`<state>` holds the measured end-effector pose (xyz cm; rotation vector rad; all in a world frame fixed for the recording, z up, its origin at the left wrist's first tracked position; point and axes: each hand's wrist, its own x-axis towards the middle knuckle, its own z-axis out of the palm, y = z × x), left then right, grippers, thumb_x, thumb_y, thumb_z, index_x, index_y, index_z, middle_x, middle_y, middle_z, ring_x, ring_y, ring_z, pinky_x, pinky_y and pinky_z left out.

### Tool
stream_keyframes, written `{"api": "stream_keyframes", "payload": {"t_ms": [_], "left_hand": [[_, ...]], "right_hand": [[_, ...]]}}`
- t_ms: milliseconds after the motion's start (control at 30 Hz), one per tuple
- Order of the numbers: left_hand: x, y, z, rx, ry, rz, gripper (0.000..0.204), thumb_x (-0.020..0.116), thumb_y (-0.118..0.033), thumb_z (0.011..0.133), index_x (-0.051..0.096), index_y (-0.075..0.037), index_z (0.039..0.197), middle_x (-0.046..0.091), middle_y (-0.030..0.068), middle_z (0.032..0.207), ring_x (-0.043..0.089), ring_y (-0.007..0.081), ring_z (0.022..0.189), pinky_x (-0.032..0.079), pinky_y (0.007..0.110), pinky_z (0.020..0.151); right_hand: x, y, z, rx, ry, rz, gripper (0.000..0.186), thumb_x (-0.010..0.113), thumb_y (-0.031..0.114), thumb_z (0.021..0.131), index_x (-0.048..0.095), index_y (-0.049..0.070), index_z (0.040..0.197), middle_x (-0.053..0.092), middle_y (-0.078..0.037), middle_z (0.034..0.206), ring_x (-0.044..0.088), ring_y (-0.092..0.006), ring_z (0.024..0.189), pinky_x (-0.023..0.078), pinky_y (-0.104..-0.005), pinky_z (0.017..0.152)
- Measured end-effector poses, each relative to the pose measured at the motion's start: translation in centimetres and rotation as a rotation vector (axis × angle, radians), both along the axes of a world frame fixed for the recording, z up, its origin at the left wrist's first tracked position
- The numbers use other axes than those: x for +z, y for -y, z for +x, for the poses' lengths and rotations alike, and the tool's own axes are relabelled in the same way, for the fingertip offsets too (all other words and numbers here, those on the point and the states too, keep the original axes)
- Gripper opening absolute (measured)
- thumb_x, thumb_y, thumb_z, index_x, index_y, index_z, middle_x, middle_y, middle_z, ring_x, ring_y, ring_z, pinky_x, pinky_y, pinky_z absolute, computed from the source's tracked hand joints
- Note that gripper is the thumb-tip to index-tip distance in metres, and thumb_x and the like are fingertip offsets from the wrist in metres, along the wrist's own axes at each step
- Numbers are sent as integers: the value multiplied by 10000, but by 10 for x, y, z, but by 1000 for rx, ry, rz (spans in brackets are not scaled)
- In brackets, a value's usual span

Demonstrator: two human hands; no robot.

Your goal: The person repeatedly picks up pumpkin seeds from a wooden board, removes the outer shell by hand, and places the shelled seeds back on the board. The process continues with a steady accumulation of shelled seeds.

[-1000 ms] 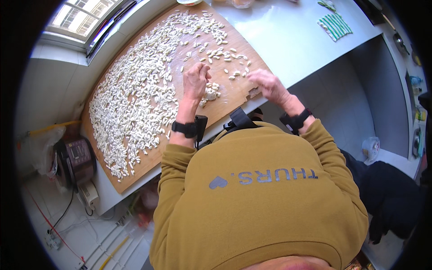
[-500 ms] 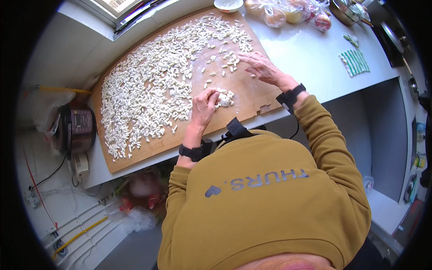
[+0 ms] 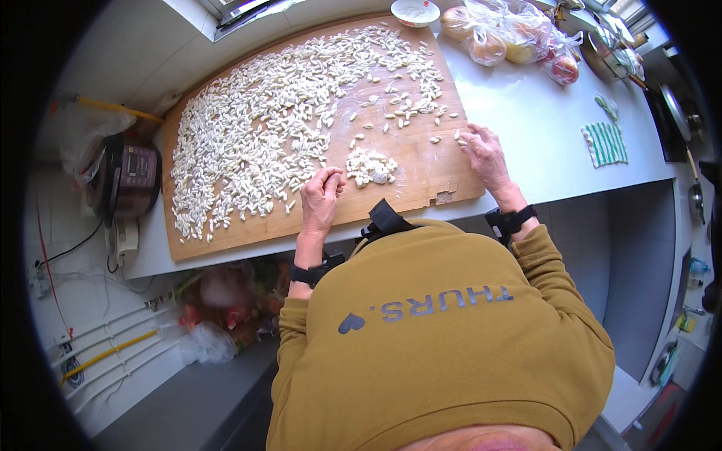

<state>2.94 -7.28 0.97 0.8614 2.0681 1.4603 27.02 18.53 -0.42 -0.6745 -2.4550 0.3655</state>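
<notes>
A wooden board bears a wide spread of small, white, shell-shaped dough pieces. Close to its front edge lies a small heap of lumpy dough bits. Just left of that heap is my left hand, its thumb and fingers pinched together; whatever is between them is too small to make out. My right hand is at the board's right edge, fingers curled, with one small dough piece at its fingertips. A few single pieces lie scattered between the heap and the right hand.
A white bowl stands at the board's far edge. Bagged fruit, a pan and a green-striped cloth are on the white counter to the right. A dark cooker is at the left.
My right hand has moved right and nearer, from outstretched fingers over the board to curled fingers at its edge. The left hand has drawn left, away from the heap. The view has shifted.
</notes>
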Motion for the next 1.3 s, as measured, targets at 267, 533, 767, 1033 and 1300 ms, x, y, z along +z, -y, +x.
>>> {"api": "stream_keyframes", "payload": {"t_ms": [267,533,767,1033,1300], "left_hand": [[1,5,8,25,28,2,120,530,-39,904,640,10,915,642,57,697,596,87,610,483,225,573],[1,16,9,60,33,-7,122,536,-47,902,641,7,932,643,54,695,596,86,608,486,225,575],[-6,34,11,119,86,-28,133,532,-61,914,645,-1,953,636,33,727,579,68,625,478,200,586],[-7,36,11,114,96,-36,138,531,-66,919,641,1,967,639,39,744,583,72,646,484,211,601],[-11,47,9,173,101,-48,141,526,-66,921,642,6,958,638,37,745,586,79,650,486,216,605]], "right_hand": [[-3,-31,-53,334,-4,-60,175,559,-13,792,619,20,952,575,-141,1081,556,-335,998,447,-389,865],[21,-56,-93,317,157,-197,318,554,-7,827,589,47,1139,568,-153,1190,509,-309,1155,432,-364,966],[-6,-41,-100,528,233,76,348,497,89,889,542,95,1234,480,-155,1298,415,-296,1253,268,-485,1072],[8,-59,-160,519,59,-224,225,496,83,885,612,49,1075,588,-128,1176,512,-293,1155,358,-390,1035],[-11,-45,-150,320,229,40,285,553,208,879,598,101,1139,494,-119,1298,457,-301,1196,329,-435,1002]]}}
